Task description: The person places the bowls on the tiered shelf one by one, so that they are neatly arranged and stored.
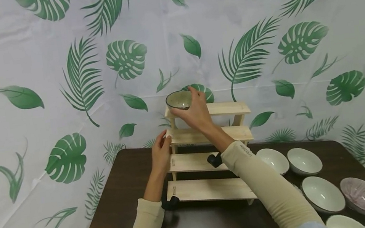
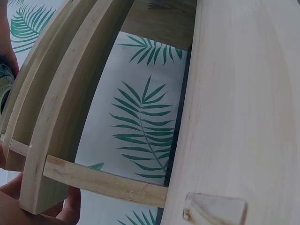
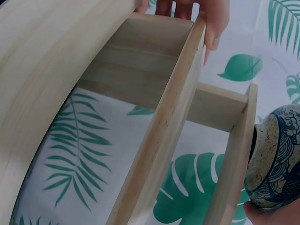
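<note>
Right hand (image 1: pixel 196 114) grips the speckled bowl (image 1: pixel 179 99) on the top shelf (image 1: pixel 226 108), left hand (image 1: pixel 161 153) steadying the wooden rack's (image 1: pixel 209 189) edge.

Staged recording corner, not a lived-in room. A white backdrop cloth (image 1: pixel 44 90) printed with green tropical leaves hangs on both sides, creased and meeting at a corner. A dark brown counter (image 1: pixel 128 198) stands against it, carrying a pale wooden stepped shelf (image 1: pixel 209 189) and several bowls (image 1: pixel 304 160) set out like props.
</note>
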